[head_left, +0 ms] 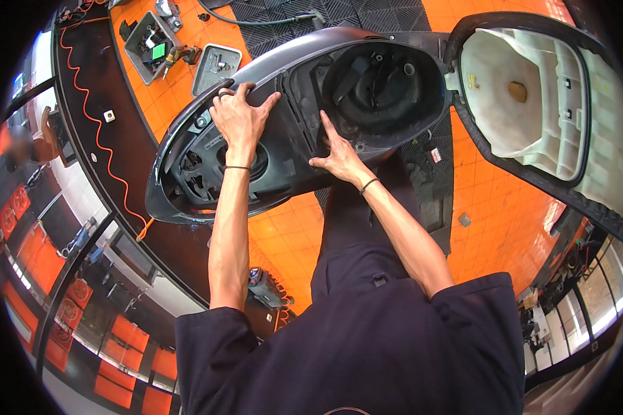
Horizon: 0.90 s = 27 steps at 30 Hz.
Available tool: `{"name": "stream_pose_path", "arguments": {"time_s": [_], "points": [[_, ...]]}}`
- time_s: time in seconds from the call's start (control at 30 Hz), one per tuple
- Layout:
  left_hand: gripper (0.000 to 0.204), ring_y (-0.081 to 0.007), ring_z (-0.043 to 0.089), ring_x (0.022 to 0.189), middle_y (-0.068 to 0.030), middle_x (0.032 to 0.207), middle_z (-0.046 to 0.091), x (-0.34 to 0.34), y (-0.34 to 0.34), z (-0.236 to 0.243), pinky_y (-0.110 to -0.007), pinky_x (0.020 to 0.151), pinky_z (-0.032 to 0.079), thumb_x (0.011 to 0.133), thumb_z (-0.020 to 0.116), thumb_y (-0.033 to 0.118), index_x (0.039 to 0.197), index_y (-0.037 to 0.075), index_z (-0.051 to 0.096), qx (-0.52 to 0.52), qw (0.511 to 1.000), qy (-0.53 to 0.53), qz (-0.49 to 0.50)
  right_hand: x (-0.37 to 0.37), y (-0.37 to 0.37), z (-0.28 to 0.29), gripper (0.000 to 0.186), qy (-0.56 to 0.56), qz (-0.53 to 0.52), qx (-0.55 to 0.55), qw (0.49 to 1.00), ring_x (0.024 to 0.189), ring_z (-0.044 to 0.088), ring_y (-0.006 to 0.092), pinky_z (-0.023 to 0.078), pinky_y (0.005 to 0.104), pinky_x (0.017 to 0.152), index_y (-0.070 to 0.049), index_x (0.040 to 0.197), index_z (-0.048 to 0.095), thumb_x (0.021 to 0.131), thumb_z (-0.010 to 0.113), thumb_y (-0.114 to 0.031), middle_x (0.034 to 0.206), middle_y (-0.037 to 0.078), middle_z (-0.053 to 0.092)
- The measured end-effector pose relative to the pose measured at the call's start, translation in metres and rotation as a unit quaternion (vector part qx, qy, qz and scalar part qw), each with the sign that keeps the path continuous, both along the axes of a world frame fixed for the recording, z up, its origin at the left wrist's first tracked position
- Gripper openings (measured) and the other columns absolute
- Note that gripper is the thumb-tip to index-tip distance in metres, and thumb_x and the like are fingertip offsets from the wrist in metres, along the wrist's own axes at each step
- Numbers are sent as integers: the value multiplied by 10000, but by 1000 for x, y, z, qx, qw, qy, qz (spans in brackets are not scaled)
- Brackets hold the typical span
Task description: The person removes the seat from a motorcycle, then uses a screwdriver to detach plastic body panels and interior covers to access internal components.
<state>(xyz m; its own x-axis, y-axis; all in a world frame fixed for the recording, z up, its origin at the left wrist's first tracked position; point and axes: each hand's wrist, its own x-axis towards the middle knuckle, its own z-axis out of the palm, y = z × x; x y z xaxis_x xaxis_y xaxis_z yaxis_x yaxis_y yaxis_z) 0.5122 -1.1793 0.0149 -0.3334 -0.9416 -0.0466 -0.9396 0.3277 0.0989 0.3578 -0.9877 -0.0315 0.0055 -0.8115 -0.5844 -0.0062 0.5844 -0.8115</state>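
1. Dark panel (pixel 287 149) lies just left of the storage well (pixel 415 104).
2. Left hand (pixel 241 121) bends over its far edge, perhaps steadying it — whether gripping, I cannot tell.
3. Right hand (pixel 339 158) splays, clasping nothing, probably bracing.
4. Seat (pixel 502 117) stands open, presumably for access.

The floor (pixel 495 221) here is bright orange tile, with dark ribbed matting (pixel 401 15) laid over part of it at the far side. A green hose (pixel 256 23) runs across that matting. On the tiles sit a grey bin (pixel 136 58) — crowded with tools, a drill (pixel 180 57) at its edge — and, just beside it, a shallow grey tray (pixel 206 80) holding small parts. Over to the right, a small greyish-brown scrap (pixel 464 219) lies alone on the orange.
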Motion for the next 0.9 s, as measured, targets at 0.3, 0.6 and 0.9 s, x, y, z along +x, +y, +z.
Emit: {"name": "stream_pose_path", "arguments": {"time_s": [0.3, 0.6, 0.9], "points": [[620, -352, 623, 990, -173, 972, 694, 0, 6, 4, -462, 874, 457, 709, 857, 626, 1098, 148, 788, -34, 999, -36, 13, -2, 3, 11, 864, 82, 106, -87, 987, 1379, 439, 526, 513, 467, 1104, -368, 1589, 402, 876, 771, -47, 1693, 314, 24], [633, -349, 632, 976, -169, 957, 690, 4, 5, 4, -461, 850, 477, 701, 847, 652, 1088, 155, 795, -39, 999, 3, -9, 3, 11, 1, 848, 99, 97, -135, 981, 1216, 577, 565, 567, 506, 1030, -393, 1600, 353, 916, 722, -53, 1681, 334, -28], [615, -347, 627, 1018, -169, 995, 697, -4, -3, -14, -457, 866, 476, 723, 816, 674, 1099, 187, 801, -38, 999, 5, -18, 13, 13, 4, 892, 104, 60, -134, 984, 1134, 614, 574, 591, 495, 969, -377, 1631, 278, 925, 641, 28, 1671, 356, -36]]}}
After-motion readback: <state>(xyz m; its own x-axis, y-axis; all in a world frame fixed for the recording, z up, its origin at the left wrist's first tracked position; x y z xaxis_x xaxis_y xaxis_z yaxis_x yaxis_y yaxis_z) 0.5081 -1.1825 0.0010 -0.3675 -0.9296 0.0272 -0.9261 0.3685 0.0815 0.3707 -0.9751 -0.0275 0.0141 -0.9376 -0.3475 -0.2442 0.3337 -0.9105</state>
